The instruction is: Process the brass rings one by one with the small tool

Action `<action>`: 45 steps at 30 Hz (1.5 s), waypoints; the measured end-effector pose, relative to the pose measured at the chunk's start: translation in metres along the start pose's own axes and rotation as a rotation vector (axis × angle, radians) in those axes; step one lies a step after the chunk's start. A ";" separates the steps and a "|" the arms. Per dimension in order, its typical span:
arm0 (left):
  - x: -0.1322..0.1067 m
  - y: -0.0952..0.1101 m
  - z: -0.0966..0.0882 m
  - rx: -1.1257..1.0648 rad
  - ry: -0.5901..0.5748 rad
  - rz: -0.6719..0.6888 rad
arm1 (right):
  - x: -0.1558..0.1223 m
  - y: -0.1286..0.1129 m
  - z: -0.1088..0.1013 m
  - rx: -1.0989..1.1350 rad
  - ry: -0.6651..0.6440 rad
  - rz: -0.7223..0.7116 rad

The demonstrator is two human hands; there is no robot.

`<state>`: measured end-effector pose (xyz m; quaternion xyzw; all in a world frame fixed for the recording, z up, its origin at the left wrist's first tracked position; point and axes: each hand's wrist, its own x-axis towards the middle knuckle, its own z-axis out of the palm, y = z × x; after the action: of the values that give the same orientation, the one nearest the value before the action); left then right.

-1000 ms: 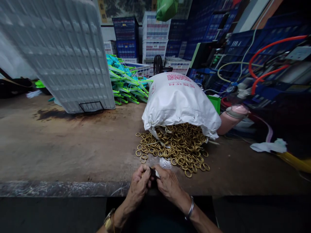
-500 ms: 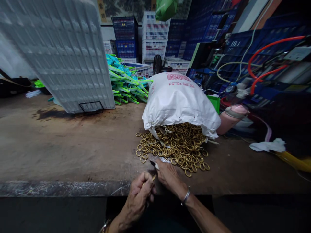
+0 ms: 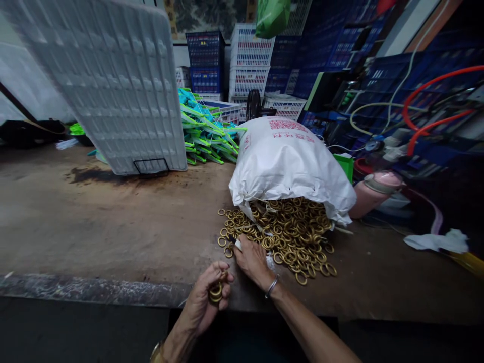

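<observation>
Gold-coloured rings (image 3: 293, 229) spill from the mouth of a white woven sack (image 3: 291, 164) onto the table. My left hand (image 3: 207, 292) is near the table's front edge, fingers curled around a few gold rings (image 3: 215, 292). Reaching to the near left side of the heap, my right hand (image 3: 252, 259) is closed on a small tool (image 3: 236, 243) with a dark pointed tip and a white body. Its tip is beside loose rings; whether it touches one I cannot tell. A scrap of clear plastic (image 3: 269, 261) lies by my right wrist.
A ribbed translucent panel (image 3: 113, 91) stands on the left of the wooden table (image 3: 94, 222). Green and turquoise pieces (image 3: 207, 133) are heaped behind. At right are a pink bottle (image 3: 376, 191) and orange hoses (image 3: 419, 96). Stacked crates (image 3: 251, 48) fill the back.
My right hand has moved up and left to the rings with the tool. My left hand has shifted left and turned, showing the rings in it. The view has shifted slightly.
</observation>
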<state>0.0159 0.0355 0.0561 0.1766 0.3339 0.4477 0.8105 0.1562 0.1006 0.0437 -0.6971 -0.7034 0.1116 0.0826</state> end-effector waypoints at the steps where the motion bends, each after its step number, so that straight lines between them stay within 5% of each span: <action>1: 0.001 0.000 -0.001 -0.031 0.004 -0.008 | 0.001 0.000 0.000 -0.001 -0.003 0.004; 7: 0.011 0.000 -0.001 -0.060 0.111 -0.014 | -0.001 0.006 -0.001 0.074 0.020 -0.044; 19: 0.025 -0.016 0.012 0.485 0.190 0.119 | -0.040 0.018 0.006 0.578 0.130 -0.134; 27: 0.026 -0.017 0.012 0.787 0.175 0.302 | -0.040 0.018 -0.008 0.940 -0.055 -0.017; 35: 0.023 -0.017 0.018 0.562 0.100 0.030 | -0.039 0.018 -0.008 0.893 -0.060 0.020; 45: 0.020 -0.016 0.018 0.422 0.032 0.012 | -0.038 0.020 -0.005 0.978 -0.075 -0.022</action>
<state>0.0456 0.0439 0.0523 0.3370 0.4321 0.3756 0.7474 0.1775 0.0626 0.0447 -0.5646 -0.5783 0.4530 0.3763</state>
